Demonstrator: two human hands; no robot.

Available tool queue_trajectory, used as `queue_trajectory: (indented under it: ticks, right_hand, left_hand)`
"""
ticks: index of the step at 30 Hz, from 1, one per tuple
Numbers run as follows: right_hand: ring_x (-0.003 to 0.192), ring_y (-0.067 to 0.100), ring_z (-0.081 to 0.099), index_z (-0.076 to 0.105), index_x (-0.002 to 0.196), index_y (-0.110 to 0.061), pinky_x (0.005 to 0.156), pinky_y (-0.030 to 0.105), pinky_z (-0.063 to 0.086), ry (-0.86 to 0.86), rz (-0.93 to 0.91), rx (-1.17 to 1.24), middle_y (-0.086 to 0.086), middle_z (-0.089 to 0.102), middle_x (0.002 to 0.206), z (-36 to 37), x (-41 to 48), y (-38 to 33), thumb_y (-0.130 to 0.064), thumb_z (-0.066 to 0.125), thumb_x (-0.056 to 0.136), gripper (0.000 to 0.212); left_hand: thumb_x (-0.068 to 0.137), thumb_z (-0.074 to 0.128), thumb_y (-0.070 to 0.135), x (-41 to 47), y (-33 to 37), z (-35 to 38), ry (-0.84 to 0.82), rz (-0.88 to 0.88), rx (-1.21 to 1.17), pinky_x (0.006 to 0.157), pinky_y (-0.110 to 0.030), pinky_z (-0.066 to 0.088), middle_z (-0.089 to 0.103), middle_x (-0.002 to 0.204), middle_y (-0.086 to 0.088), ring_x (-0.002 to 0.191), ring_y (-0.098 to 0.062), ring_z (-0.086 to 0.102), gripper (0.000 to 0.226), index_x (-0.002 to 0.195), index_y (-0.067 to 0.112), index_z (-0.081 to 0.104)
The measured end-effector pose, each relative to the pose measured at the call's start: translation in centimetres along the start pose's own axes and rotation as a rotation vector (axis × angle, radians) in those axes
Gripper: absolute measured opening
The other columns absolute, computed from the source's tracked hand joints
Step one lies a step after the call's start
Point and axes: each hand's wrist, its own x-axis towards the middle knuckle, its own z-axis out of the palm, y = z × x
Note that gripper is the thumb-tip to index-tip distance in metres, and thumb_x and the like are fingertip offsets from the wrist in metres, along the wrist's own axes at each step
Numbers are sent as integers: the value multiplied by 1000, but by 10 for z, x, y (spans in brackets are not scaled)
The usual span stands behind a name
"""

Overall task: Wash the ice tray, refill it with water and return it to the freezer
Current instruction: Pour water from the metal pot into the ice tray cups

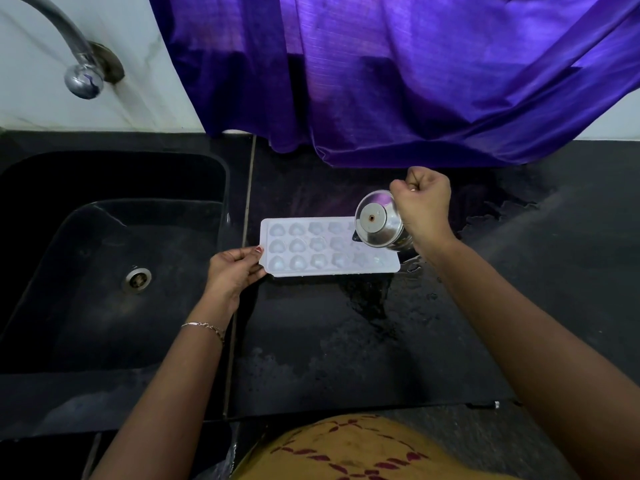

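A white ice tray (311, 247) with heart- and flower-shaped cells lies flat on the black counter (311, 341), just right of the sink. My left hand (235, 271) pinches the tray's left end. My right hand (424, 206) is closed on a steel cup (379, 221), tipped steeply over the tray's far right corner with its base turned toward me. The cup hides the tray's cells at that corner.
A black sink (104, 271) with a metal drain (138, 279) lies to the left, under a chrome tap (81, 72) on the white wall. A purple curtain (398, 81) hangs down to the counter's back edge. Spilled water (398, 306) wets the counter around the tray.
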Motion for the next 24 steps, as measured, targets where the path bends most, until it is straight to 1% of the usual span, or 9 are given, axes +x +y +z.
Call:
queue_trajectory:
  ticks: [3, 9, 14, 19, 22, 24]
  right_hand:
    - [52, 17, 29, 30, 43, -28, 53, 34, 31, -14, -12, -17, -15, 26, 42, 2, 0, -1, -7, 55, 71, 43]
    - [54, 19, 30, 29, 45, -27, 54, 34, 33, -8, -40, -39, -15, 27, 45, 2, 3, -3, -9, 55, 69, 40]
    - [54, 19, 29, 27, 51, -22, 54, 34, 32, 13, -78, -86, -9, 28, 48, 1, 5, -4, -6, 56, 71, 39]
    - [52, 10, 26, 28, 53, -20, 56, 32, 32, 21, -81, -105, -6, 27, 50, 0, 6, -5, -3, 56, 74, 39]
    - [53, 11, 27, 28, 53, -20, 56, 33, 32, 22, -82, -106, -5, 28, 51, -1, 6, -5, -3, 56, 74, 39]
    - [53, 14, 27, 29, 53, -20, 55, 34, 32, 21, -81, -101, -5, 29, 51, -1, 6, -4, -3, 56, 74, 39]
  left_hand:
    - [90, 64, 7, 1, 0, 0, 2, -6, 3, 69, -24, 60, 71, 95, -13, 70, -11, 70, 12, 95, -3, 67]
    - [91, 64, 8, 1, -1, 0, -4, -1, 0, 68, -23, 60, 71, 94, -12, 68, -10, 71, 10, 92, -2, 68]
    - [91, 63, 7, 2, -1, 0, 1, 2, -1, 68, -23, 60, 71, 90, -11, 65, -8, 70, 10, 91, -2, 68]
    - [91, 63, 6, 3, -2, 0, 2, 4, -3, 69, -24, 60, 70, 88, -11, 65, -9, 69, 9, 90, -2, 68]
    - [91, 63, 7, 4, -3, 0, -2, 5, -3, 66, -23, 60, 70, 88, -10, 64, -8, 69, 8, 87, 1, 68]
    - [91, 63, 7, 5, -3, -1, -3, 6, -2, 65, -22, 59, 70, 89, -12, 68, -11, 68, 9, 85, 3, 68]
